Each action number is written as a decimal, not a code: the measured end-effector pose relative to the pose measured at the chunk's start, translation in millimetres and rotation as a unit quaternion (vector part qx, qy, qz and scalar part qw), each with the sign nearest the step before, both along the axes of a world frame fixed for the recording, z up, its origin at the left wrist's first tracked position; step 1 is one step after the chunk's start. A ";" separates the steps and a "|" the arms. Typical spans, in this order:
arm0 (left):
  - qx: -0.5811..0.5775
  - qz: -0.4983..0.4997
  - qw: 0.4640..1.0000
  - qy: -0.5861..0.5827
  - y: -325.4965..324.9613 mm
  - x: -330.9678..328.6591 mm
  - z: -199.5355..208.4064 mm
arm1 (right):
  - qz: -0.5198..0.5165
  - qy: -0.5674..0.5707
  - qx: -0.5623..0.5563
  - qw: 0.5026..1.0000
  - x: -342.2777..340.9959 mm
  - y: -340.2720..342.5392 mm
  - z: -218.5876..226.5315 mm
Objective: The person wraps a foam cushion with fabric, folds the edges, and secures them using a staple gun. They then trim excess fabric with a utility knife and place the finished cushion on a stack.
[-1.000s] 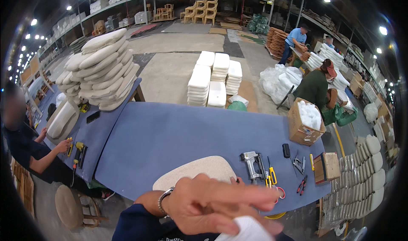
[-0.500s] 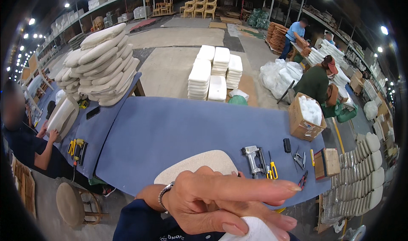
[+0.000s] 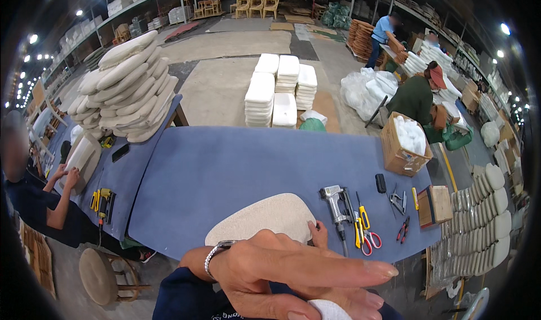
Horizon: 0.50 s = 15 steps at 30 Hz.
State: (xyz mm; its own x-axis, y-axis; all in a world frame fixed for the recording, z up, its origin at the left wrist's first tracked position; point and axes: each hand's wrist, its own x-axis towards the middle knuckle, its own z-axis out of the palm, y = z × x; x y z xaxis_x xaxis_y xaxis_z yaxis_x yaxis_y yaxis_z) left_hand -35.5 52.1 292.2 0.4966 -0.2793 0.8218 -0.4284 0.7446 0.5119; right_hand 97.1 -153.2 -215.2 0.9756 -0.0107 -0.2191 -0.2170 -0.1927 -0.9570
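A pale, rounded pad (image 3: 259,218) lies on a blue-covered table (image 3: 225,168), beyond the left fingers and at the right fingertips. The right hand (image 3: 319,235) touches its edge; whether it grips cannot be told. The left hand (image 3: 287,272) stretches its fingers across the foreground, white material (image 3: 331,310) beside the thumb, any pinch unclear. Just beyond the right fingers rests a staple gun (image 3: 336,202); to their right, red-handled scissors (image 3: 369,243); farther out, a cardboard box (image 3: 401,157).
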 end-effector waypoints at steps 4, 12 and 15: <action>-0.034 -0.021 0.995 -0.090 -6.0 22.2 -9.7 | -0.015 0.011 0.005 1.000 3.1 -12.0 -12.2; 0.156 0.104 0.981 0.051 25.8 15.9 -25.8 | -0.026 0.031 -0.021 0.999 6.6 -13.5 -24.6; 0.247 0.351 0.872 0.235 53.7 15.7 -103.3 | -0.002 -0.004 -0.066 0.998 9.3 -12.9 -12.9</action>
State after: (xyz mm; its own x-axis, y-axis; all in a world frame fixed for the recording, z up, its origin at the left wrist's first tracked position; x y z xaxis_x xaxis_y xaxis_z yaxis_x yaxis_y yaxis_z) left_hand -19.7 105.8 188.8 0.9370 -0.0326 0.3477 -0.3472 0.0221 0.9375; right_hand 106.4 -166.0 -228.1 0.9773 -0.0422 -0.2074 -0.2100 -0.3163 -0.9251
